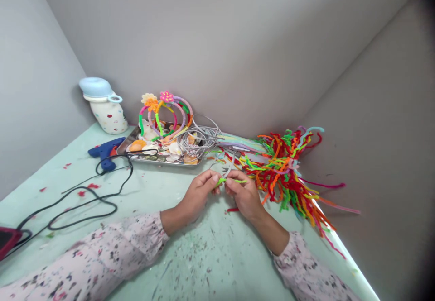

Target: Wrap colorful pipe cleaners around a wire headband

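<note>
My left hand [203,191] and my right hand [243,193] meet above the middle of the table, fingertips pinched close together. Between them runs a lime-green pipe cleaner [222,181], its loose end sticking out past my right thumb. A thin pale grey band [231,163] rises in a curve from the fingertips. It appears to meet the pipe cleaner there, though the fingers cover the exact contact. Both hands are closed, the left on the pipe cleaner and the right on the pipe cleaner where the band also comes in.
Behind my hands lies a metal tray [163,161] with felt pieces, fuzzy flower headbands [166,96] and coiled grey bands [200,139]. Colourful pipe cleaners [288,169] heap at right. A blue glue gun [108,152], black cord [115,206] and white bottle [108,115] are left. Grey walls stand behind.
</note>
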A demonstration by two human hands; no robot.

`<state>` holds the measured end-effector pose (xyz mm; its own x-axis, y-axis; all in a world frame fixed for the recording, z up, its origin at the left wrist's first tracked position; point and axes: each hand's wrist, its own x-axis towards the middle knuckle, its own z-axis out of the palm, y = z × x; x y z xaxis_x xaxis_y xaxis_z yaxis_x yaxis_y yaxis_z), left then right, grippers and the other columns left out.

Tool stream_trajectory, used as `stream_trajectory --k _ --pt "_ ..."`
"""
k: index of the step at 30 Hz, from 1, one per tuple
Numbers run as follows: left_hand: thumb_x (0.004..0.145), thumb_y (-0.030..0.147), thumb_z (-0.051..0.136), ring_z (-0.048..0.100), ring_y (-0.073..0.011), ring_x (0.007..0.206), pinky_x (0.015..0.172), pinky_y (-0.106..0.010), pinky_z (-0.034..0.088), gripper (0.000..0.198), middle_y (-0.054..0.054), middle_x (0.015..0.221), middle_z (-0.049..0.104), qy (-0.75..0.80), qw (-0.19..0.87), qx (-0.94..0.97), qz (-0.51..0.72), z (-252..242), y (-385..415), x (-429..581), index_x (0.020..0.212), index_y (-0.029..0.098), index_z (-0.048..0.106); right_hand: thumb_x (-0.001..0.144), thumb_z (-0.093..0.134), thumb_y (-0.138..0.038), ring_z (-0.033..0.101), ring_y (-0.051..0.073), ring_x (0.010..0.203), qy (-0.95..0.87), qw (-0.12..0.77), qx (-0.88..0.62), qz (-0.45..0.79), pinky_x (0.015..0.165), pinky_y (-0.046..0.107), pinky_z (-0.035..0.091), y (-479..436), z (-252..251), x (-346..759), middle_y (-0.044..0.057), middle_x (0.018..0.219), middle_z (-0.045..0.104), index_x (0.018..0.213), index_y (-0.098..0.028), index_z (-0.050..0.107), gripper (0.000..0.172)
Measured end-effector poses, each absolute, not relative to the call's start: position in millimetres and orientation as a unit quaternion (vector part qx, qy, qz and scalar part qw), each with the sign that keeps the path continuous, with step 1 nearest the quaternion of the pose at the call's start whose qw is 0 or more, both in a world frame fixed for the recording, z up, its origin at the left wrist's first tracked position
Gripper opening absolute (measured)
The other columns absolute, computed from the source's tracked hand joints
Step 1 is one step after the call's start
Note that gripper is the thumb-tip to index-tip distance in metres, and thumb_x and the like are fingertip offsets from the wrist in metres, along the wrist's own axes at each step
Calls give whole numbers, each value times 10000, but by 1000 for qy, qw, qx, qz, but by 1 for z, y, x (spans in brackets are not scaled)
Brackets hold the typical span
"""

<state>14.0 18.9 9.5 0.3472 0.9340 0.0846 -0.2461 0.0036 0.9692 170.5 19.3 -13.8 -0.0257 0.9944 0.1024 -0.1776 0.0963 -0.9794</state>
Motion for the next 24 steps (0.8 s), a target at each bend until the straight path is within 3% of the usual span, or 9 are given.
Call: stream_trajectory --k 4,12,24 --pt "810 325 627 522 -127 738 706 -250 395 187 0 786 585 321 633 530 464 6 20 14 901 165 593 747 705 -335 459 98 487 -450 579 -408 544 497 226 340 23 -17 171 -53 532 553 829 -208 636 167" --pt "796 341 639 548 -138 755 712 -259 416 198 -18 803 612 342 607 537 476 2 23 14 860 157 598 728 722 -350 480 96 497 -451 556 -400 572 503 226 347 23 -17 171 -43 568 594 891 -208 645 230" --pt "770 291 671 588 -138 754 735 -269 435 146 -18 783 659 347 600 543 473 6 23 15 803 153 637 776 676 -333 438 102 514 -476 561 -399 548 529 241 332 22 -12 169 -40 538 523 717 -191 638 158"
